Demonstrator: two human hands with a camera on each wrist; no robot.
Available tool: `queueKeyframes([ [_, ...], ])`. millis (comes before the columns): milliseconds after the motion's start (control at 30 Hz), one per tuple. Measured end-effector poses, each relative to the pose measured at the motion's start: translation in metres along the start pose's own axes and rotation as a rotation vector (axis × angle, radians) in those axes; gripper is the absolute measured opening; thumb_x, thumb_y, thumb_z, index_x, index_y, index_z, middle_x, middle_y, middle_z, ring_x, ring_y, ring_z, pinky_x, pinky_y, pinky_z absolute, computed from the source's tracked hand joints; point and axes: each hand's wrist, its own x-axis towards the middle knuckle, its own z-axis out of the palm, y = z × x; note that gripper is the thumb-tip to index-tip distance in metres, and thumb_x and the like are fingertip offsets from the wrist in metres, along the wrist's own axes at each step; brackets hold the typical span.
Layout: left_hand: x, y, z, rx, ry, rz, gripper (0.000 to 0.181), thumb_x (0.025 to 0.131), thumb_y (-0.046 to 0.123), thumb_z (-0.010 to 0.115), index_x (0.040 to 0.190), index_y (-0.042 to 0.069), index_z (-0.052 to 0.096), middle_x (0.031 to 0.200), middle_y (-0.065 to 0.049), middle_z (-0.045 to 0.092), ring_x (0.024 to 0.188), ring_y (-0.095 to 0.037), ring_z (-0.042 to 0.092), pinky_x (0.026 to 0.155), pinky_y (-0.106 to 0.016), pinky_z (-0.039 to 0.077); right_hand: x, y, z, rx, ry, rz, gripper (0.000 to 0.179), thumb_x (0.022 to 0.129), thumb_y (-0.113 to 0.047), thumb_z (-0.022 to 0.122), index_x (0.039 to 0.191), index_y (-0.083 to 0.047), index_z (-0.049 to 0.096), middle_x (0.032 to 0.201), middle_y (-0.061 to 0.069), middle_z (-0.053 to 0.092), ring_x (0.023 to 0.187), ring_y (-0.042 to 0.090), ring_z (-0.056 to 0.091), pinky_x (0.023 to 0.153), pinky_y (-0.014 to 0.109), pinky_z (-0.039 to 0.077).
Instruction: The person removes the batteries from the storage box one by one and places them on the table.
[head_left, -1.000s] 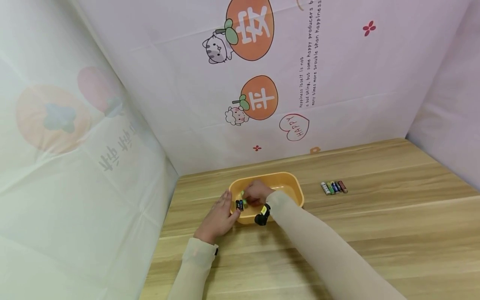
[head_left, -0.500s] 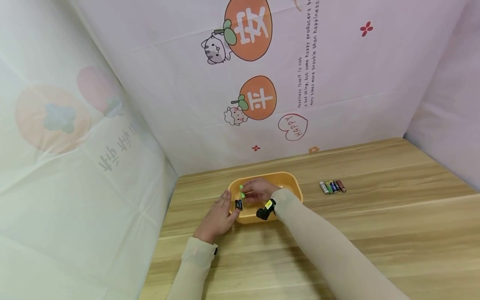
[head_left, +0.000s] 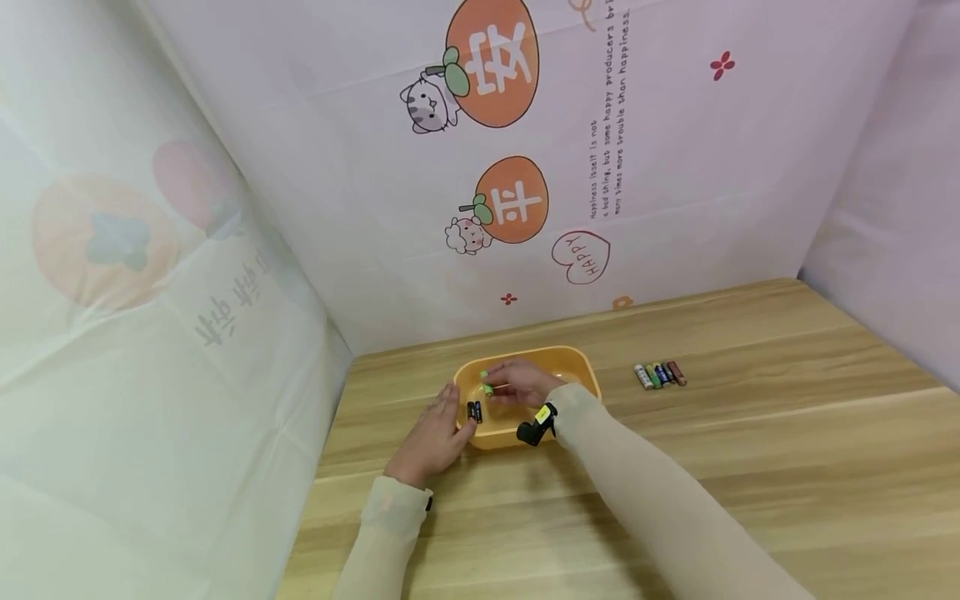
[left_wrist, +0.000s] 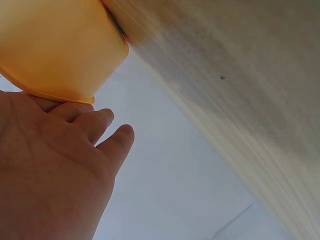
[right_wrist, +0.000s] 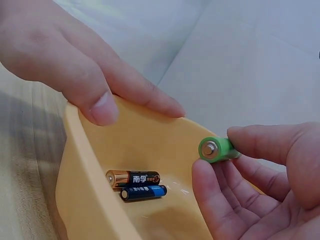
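In the right wrist view, a green battery (right_wrist: pixel 220 149) is pinched between the thumb and fingertips of my right hand (right_wrist: pixel 265 185), its metal knob end facing the camera. The head view has this hand over the yellow plastic basin (head_left: pixel 577 360). Two batteries lie side by side on the basin's floor at the left: a black and copper one (right_wrist: pixel 134 178) and a slimmer dark blue one (right_wrist: pixel 145 193). My left hand (head_left: pixel 427 437) rests on the basin's left rim, fingers nearly straight along the outside and thumb at the near corner.
Several batteries (head_left: pixel 660 375) of different colours lie in a row on the wooden table (head_left: pixel 750 433), right of the basin. A printed cloth (head_left: pixel 390 275) hangs behind the table, and white cloth sides (head_left: pixel 187 433) enclose it.
My right hand has lifted the green battery from beside the two dark ones and drawn back slightly right. The left hand keeps its place on the rim. The head view has shifted slightly.
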Motion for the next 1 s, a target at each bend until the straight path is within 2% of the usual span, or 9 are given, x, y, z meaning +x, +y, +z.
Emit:
queueKeyframes([
  [100, 0.0, 0.0, 0.0, -0.007, -0.006, 0.0, 0.073, 0.103, 0.044, 0.038, 0.154, -0.002, 0.013, 0.16, -0.015, 0.013, 0.146, -0.024, 0.012, 0.115, -0.043, 0.019, -0.002, 0.0, 0.0, 0.009, 0.014, -0.009, 0.028, 0.094, -0.006, 0.062, 0.119, 0.006, 0.057, 0.105, 0.018, 0.062, 0.082, 0.022, 0.063, 0.078, 0.032, 0.056],
  [233, -0.002, -0.002, 0.0, -0.005, -0.011, 0.0, 0.073, 0.103, 0.044, 0.038, 0.154, -0.002, 0.013, 0.16, -0.016, 0.013, 0.146, -0.025, 0.012, 0.115, -0.043, 0.018, -0.006, 0.001, 0.001, 0.006, 0.025, -0.008, 0.027, 0.095, -0.006, 0.062, 0.119, 0.005, 0.056, 0.107, 0.018, 0.062, 0.083, 0.022, 0.064, 0.09, 0.04, 0.052],
  [333, -0.005, -0.003, 0.001, -0.015, -0.008, -0.007, 0.073, 0.103, 0.043, 0.039, 0.154, -0.003, 0.014, 0.159, -0.015, 0.013, 0.146, -0.025, 0.012, 0.115, -0.042, 0.019, -0.008, 0.002, 0.001, 0.006, 0.031, -0.011, 0.025, 0.095, -0.006, 0.061, 0.118, 0.004, 0.056, 0.102, 0.015, 0.062, 0.082, 0.021, 0.064, 0.094, 0.043, 0.049],
  [433, -0.008, -0.004, 0.001, -0.035, -0.006, -0.015, 0.073, 0.103, 0.043, 0.039, 0.154, -0.003, 0.014, 0.159, -0.015, 0.013, 0.146, -0.023, 0.012, 0.116, -0.042, 0.018, -0.009, 0.003, -0.001, 0.016, 0.031, -0.012, 0.026, 0.094, -0.005, 0.062, 0.118, 0.004, 0.055, 0.1, 0.014, 0.063, 0.081, 0.021, 0.063, 0.093, 0.041, 0.05],
  [600, -0.007, -0.005, 0.0, -0.023, 0.008, 0.003, 0.072, 0.103, 0.043, 0.039, 0.153, -0.004, 0.015, 0.159, -0.017, 0.015, 0.146, -0.025, 0.013, 0.115, -0.042, 0.019, -0.012, 0.002, -0.004, 0.017, 0.024, -0.022, 0.032, 0.094, -0.005, 0.062, 0.123, 0.006, 0.053, 0.109, 0.02, 0.061, 0.084, 0.023, 0.063, 0.092, 0.04, 0.05],
  [767, -0.004, -0.003, -0.003, -0.024, -0.003, 0.012, 0.072, 0.103, 0.043, 0.038, 0.153, -0.004, 0.014, 0.159, -0.017, 0.014, 0.146, -0.025, 0.012, 0.115, -0.043, 0.018, -0.015, -0.001, -0.01, 0.018, 0.042, -0.036, 0.032, 0.095, -0.004, 0.06, 0.124, 0.007, 0.053, 0.11, 0.021, 0.061, 0.082, 0.022, 0.064, 0.081, 0.034, 0.055],
  [933, -0.002, 0.001, -0.005, -0.031, -0.031, -0.003, 0.074, 0.103, 0.047, 0.034, 0.154, -0.002, 0.011, 0.16, -0.013, 0.009, 0.146, -0.022, 0.009, 0.115, -0.043, 0.018, -0.02, -0.003, -0.014, -0.012, 0.056, -0.049, 0.03, 0.094, -0.005, 0.063, 0.12, 0.005, 0.056, 0.105, 0.018, 0.062, 0.083, 0.023, 0.065, 0.082, 0.037, 0.055],
  [1000, -0.002, 0.001, -0.005, -0.033, -0.039, -0.002, 0.074, 0.103, 0.047, 0.034, 0.154, -0.001, 0.01, 0.161, -0.012, 0.008, 0.146, -0.02, 0.008, 0.115, -0.043, 0.017, -0.021, -0.003, -0.015, -0.019, 0.053, -0.056, 0.029, 0.093, -0.005, 0.064, 0.119, 0.006, 0.056, 0.108, 0.021, 0.062, 0.082, 0.024, 0.065, 0.083, 0.038, 0.055],
])
